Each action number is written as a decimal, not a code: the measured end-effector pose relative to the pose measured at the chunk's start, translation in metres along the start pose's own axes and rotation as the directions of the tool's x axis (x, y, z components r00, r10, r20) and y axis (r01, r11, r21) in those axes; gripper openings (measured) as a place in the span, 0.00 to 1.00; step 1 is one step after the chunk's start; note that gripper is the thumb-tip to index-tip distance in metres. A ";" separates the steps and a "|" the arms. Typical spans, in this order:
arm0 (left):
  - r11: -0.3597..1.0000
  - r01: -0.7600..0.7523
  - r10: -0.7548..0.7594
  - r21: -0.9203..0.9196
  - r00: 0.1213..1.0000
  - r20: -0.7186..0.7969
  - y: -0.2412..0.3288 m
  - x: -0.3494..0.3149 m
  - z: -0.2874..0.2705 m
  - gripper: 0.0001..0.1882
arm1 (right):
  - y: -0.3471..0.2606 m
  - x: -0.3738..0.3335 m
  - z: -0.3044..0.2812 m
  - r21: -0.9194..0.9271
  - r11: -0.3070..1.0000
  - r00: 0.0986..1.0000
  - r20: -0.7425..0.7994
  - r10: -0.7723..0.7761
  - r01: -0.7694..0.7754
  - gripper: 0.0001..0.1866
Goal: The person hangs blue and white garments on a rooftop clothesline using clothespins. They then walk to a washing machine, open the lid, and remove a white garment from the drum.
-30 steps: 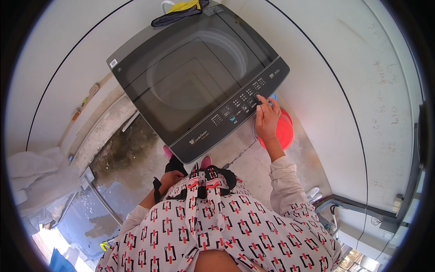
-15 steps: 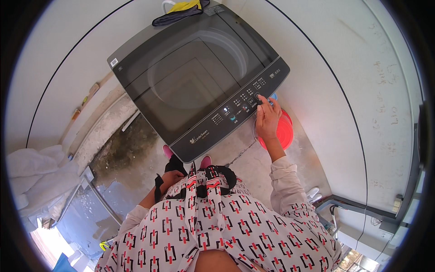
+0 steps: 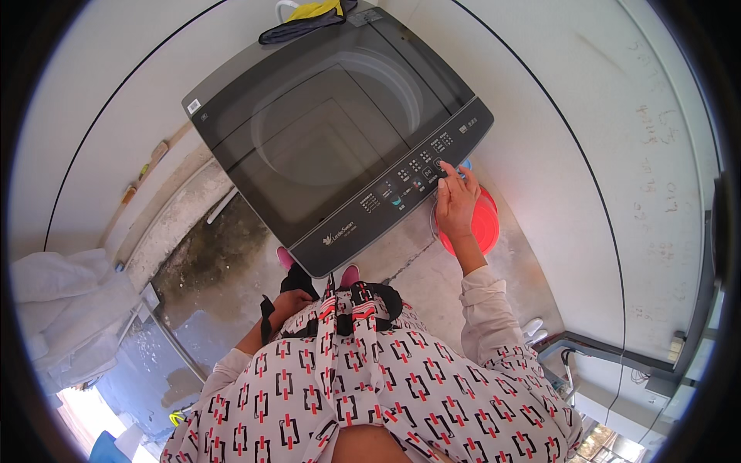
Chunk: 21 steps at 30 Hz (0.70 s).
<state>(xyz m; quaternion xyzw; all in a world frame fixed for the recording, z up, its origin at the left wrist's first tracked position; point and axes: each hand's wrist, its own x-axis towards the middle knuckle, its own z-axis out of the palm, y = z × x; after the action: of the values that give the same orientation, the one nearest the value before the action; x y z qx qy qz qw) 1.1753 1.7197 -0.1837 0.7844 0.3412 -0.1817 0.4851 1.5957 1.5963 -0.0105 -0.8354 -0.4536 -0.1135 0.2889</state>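
Note:
A dark grey top-loading washing machine (image 3: pixel 266 212) stands before me with its see-through lid down, the round drum showing dimly beneath. Along its near edge runs a control panel (image 3: pixel 386 197) with rows of small printed marks and buttons. My right hand (image 3: pixel 457 202) is at the right part of this panel, index fingertip on a round button, the other fingers apart and nothing held. My left hand (image 3: pixel 291 303) rests low against my patterned apron, beside a black strap or cloth (image 3: pixel 268 316); its fingers are partly hidden, so I cannot tell whether they grip anything.
Under my right hand, on the floor, sits a red bucket or basin (image 3: pixel 485 224). A yellow and grey cloth (image 3: pixel 309 19) lies at the machine's back edge. White fabric (image 3: pixel 69 301) hangs at the left near a metal frame (image 3: pixel 176 339). Pale walls close in on both sides.
The lit digits on the panel's display have gone dark. Both hands stay practically where they were, the right index finger still at the button.

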 end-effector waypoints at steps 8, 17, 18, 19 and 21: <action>0.998 -0.009 0.008 -0.061 1.000 -0.006 -0.012 0.005 0.006 0.12 | 0.000 0.001 0.001 0.011 1.000 1.000 -0.017 -0.004 0.005 0.08; 0.997 0.020 -0.017 -0.080 0.999 0.041 0.009 -0.003 -0.008 0.12 | 0.000 0.001 0.000 0.000 1.000 1.000 -0.014 -0.007 0.007 0.07; 0.996 0.027 -0.023 -0.085 0.999 0.046 0.012 -0.004 -0.010 0.12 | 0.000 0.000 0.000 0.000 1.000 1.000 -0.013 -0.006 0.006 0.07; 0.995 0.034 -0.029 -0.091 0.998 0.051 0.014 -0.005 -0.011 0.12 | 0.000 -0.001 0.000 -0.001 1.000 1.000 -0.011 -0.006 0.006 0.07; 0.996 0.002 0.001 -0.093 1.000 0.026 0.009 -0.003 -0.008 0.12 | 0.000 -0.001 0.000 -0.002 1.000 1.000 -0.012 -0.006 0.005 0.08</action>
<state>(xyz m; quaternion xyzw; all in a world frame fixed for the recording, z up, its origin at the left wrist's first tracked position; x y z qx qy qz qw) 1.1787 1.7228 -0.1727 0.7584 0.3430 -0.1760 0.5256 1.5950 1.5960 -0.0110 -0.8338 -0.4540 -0.1199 0.2904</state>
